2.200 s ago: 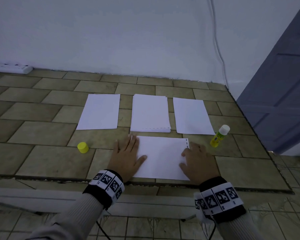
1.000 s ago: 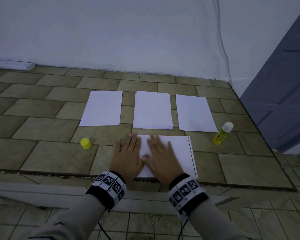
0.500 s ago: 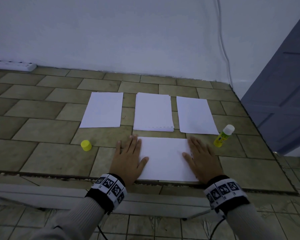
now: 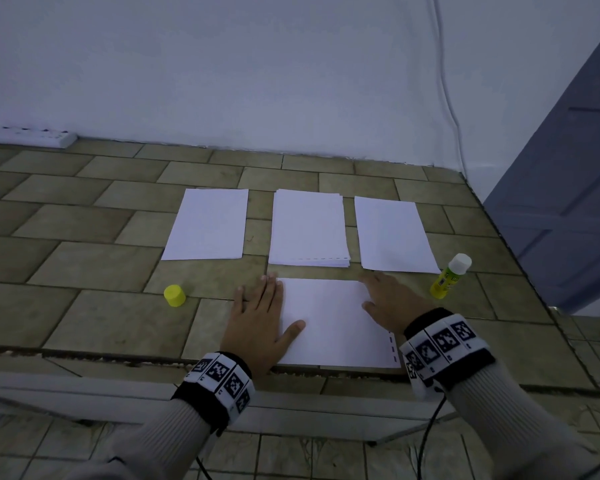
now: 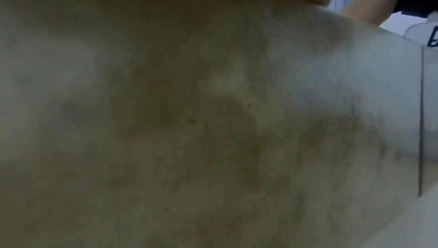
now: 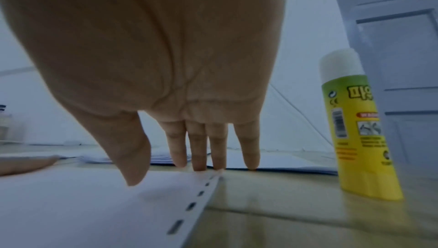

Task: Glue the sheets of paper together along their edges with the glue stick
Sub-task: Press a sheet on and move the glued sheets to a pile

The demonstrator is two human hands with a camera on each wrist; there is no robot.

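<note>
With both palms flat on the glued sheets [image 4: 329, 323], I'm holding nothing: left hand [image 4: 260, 320] presses the left edge, right hand [image 4: 392, 303] lies open, fingers straight, at the far right corner by the dashed edge [image 6: 189, 206]. My guess is the glue stick [image 4: 450, 280] comes next: it stands upright, uncapped, just right of my right hand, the nearer one, with bare desk [image 4: 499, 306] between. Its yellow cap [image 4: 174, 295] sits left, the desk's right edge close beyond.
</note>
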